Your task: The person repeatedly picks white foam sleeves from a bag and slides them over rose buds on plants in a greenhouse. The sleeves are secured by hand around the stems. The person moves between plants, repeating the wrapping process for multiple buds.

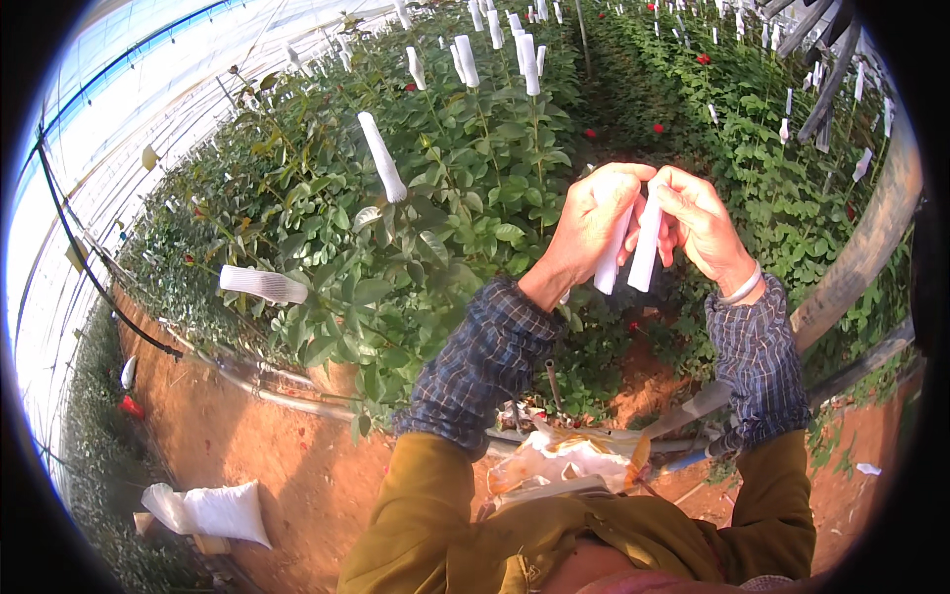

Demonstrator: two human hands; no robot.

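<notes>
Both of my hands are raised together in front of the rose plants (386,275). My left hand (594,215) is closed around white mesh bud sleeves, one of which (610,260) hangs below the fingers. Between the thumb and fingers of my right hand (694,215) is another white mesh sleeve (646,252), flat and pointing down. The two hands meet at the fingertips. To their left, a white mesh sleeve (382,157) covers a rose bud on an upright stem. Lower down, another sleeved bud (263,285) leans out sideways.
An open bag (564,460) with white contents is at my waist. A thick curved pole (868,245) runs along the right. A pipe (274,397) edges the bed beside the bare-soil path (223,445). A filled white sack (223,512) lies at lower left. More sleeved buds stand behind.
</notes>
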